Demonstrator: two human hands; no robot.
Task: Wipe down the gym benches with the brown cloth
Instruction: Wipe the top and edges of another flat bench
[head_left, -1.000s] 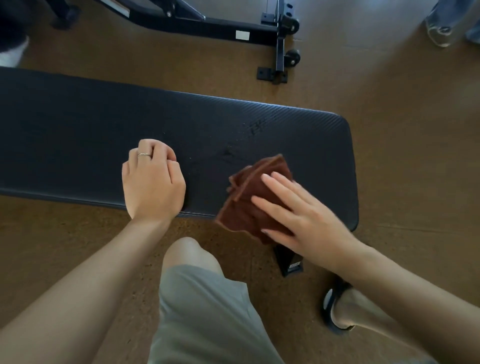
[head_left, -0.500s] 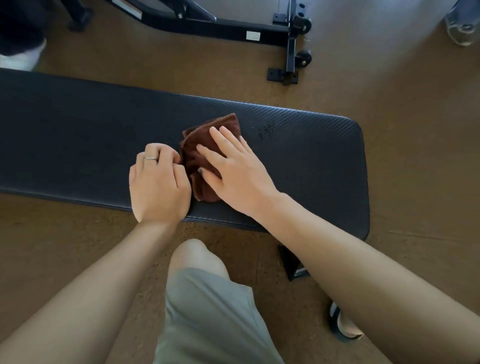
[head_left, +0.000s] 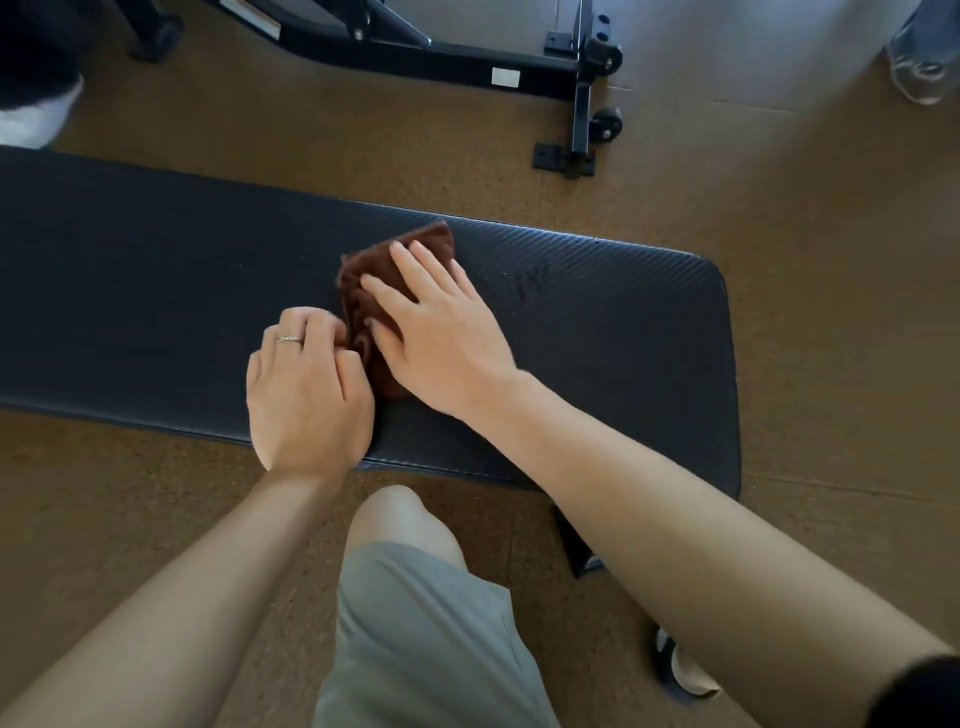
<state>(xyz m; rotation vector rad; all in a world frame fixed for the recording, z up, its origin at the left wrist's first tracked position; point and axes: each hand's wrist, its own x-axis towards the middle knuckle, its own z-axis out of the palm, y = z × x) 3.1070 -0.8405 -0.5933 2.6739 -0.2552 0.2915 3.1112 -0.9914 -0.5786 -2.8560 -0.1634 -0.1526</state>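
Brown cloth (head_left: 382, 265) on a black bench (head_left: 597, 322) (fine ribbed weave), tan speckled floor (head_left: 831, 260), grey shorts (head_left: 415, 639).

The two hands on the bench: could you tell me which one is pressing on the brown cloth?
The right hand, fingers straight and flat on the brown cloth. The left hand, wearing a ring, rests curled on the bench beside it.

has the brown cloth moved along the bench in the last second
Yes. The brown cloth under the right hand slid from near the bench end's front edge leftward and toward the far edge, ending beside the left hand.
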